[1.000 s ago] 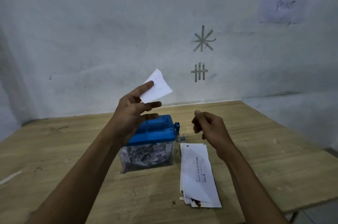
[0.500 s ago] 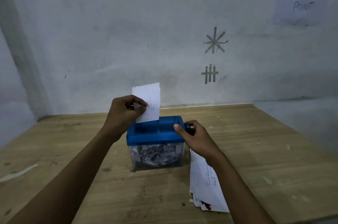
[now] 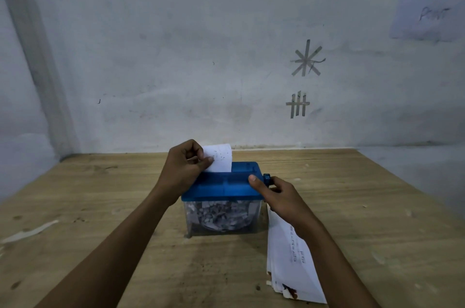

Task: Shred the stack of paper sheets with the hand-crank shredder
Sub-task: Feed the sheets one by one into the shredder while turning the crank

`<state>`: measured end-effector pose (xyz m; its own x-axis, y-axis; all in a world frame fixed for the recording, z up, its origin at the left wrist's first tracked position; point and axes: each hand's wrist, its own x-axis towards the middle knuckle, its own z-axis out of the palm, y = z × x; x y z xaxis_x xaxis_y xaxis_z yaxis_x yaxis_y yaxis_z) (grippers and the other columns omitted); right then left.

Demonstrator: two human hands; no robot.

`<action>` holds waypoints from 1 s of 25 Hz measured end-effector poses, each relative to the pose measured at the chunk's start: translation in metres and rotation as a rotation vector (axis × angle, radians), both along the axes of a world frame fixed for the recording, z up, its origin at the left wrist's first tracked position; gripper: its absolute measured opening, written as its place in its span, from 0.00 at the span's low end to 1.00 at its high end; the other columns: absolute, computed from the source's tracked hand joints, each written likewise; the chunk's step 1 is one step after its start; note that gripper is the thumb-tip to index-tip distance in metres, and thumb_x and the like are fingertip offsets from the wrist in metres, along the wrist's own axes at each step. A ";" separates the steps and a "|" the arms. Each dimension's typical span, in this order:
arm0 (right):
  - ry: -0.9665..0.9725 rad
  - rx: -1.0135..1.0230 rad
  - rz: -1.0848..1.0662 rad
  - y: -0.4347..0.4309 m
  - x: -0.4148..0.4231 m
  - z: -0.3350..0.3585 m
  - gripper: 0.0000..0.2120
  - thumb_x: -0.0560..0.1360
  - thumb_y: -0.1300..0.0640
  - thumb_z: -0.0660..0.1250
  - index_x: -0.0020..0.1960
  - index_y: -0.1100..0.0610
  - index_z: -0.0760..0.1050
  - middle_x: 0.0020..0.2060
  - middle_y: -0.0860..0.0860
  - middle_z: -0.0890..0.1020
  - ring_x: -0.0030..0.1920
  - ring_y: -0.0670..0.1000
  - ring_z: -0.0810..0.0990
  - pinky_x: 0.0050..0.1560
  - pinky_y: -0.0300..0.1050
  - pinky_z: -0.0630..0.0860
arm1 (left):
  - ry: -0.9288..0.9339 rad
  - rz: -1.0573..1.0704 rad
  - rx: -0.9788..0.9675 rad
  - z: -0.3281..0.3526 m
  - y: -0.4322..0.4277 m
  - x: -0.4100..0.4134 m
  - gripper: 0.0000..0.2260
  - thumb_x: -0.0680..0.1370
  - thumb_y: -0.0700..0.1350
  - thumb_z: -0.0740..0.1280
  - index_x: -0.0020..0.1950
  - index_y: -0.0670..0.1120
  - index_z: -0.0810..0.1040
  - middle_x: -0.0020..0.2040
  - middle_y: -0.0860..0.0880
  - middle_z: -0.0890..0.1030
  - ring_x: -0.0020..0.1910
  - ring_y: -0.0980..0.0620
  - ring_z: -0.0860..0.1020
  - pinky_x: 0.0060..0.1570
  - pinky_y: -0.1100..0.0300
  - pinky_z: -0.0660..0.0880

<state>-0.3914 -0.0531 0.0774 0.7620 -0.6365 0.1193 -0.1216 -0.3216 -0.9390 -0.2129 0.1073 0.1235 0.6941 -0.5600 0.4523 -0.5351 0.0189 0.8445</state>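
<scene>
Blue shredder [image 3: 221,188]: left hand [image 3: 183,169] pinches sheet [image 3: 221,159] in slot; right hand [image 3: 281,197] grip curled round crank [image 3: 266,178], mostly hidden.

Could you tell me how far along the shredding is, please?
Done: the clear bin under the blue plastic shredder lid already holds a heap of grey-white shreds. In hand: the left hand pinches one white written sheet standing in the lid, while the right hand grips the blue crank knob. Left: a stack of white paper sheets waits on the wooden table.
</scene>
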 end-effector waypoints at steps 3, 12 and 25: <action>0.008 -0.017 0.018 -0.004 -0.004 0.007 0.26 0.68 0.27 0.67 0.53 0.45 0.82 0.44 0.42 0.85 0.48 0.44 0.82 0.52 0.46 0.79 | -0.001 -0.016 -0.012 -0.003 -0.002 0.000 0.13 0.76 0.38 0.75 0.38 0.43 0.72 0.36 0.46 0.78 0.34 0.60 0.75 0.34 0.66 0.72; 0.241 -0.078 -0.049 0.000 -0.008 0.032 0.35 0.66 0.28 0.69 0.55 0.57 0.77 0.36 0.53 0.82 0.31 0.47 0.76 0.30 0.39 0.71 | -0.016 -0.041 0.003 -0.010 -0.004 -0.002 0.12 0.75 0.38 0.75 0.42 0.41 0.72 0.36 0.44 0.79 0.35 0.55 0.75 0.37 0.56 0.72; 0.556 -0.518 -0.008 -0.025 0.038 0.097 0.22 0.79 0.43 0.62 0.43 0.61 0.83 0.33 0.54 0.81 0.27 0.50 0.71 0.31 0.41 0.68 | -0.161 0.089 0.255 -0.016 -0.009 -0.005 0.41 0.62 0.69 0.74 0.61 0.59 0.50 0.51 0.47 0.81 0.47 0.46 0.81 0.51 0.44 0.81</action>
<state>-0.3538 -0.0776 0.1746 0.7928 -0.6095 0.0045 -0.5371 -0.7021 -0.4676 -0.2179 0.0986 0.1073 0.6764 -0.6097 0.4132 -0.6524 -0.2356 0.7204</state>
